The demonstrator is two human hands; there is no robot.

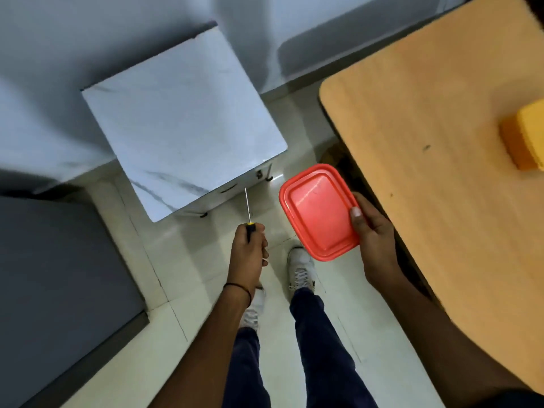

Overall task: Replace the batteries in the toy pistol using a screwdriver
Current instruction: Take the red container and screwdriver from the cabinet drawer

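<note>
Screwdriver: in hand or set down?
In hand. The left hand grips the screwdriver by its handle, with the bare shaft pointing forward.

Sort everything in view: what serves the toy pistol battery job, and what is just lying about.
For the job: slim metal screwdriver with black-and-yellow handle, gripped by the left hand; red rectangular plastic box, held by the right hand, probably for parts.
Lying about: yellow block on the light wooden table; white marble-patterned cabinet.
</note>
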